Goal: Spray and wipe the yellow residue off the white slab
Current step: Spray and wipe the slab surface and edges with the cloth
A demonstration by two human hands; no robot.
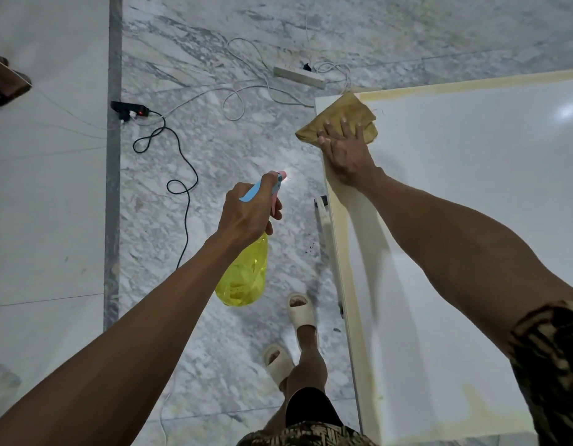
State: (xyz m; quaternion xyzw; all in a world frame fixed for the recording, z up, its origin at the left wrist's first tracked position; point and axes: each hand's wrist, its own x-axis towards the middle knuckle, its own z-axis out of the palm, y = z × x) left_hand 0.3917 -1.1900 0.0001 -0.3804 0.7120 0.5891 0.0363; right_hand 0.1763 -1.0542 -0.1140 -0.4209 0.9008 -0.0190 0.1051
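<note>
The white slab fills the right side, with yellow residue along its far edge, down its left edge and in a patch at the near corner. A brown-yellow cloth lies on the slab's far left corner. My right hand presses flat on the cloth, fingers spread. My left hand grips a yellow spray bottle by its pink and blue trigger head, held over the floor left of the slab. A faint mist shows at the nozzle, which points toward the slab.
The marble floor carries a black power strip with a looping black cable, a white power strip and white cords. My feet in cream slippers stand beside the slab's left edge. Another person's foot shows at far left.
</note>
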